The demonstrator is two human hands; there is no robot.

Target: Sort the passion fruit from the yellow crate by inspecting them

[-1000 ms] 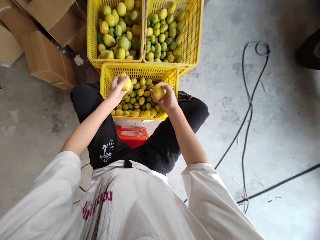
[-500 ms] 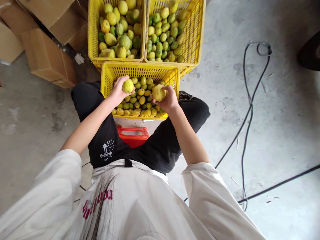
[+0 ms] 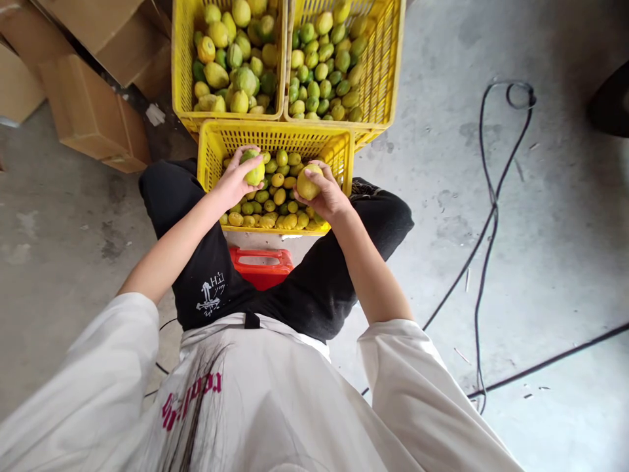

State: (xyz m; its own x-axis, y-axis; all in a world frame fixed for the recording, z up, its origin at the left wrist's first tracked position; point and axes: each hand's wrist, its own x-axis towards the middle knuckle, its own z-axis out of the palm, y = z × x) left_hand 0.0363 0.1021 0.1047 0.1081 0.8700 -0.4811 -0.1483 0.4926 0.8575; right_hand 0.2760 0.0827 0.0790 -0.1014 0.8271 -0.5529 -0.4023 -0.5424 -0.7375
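Cardboard boxes on the left overlap too much for me to count; then come three yellow crates, with heaps of citrus beyond counting; over the nearest, the left hand curls round one yellow-green fruit, just rolled to show a green patch, so it seems to be getting turned over; near it the right hand has its fingers closed round one yellow fruit, thumb now farther across, making two held; well apart at right lies a looped dark cable
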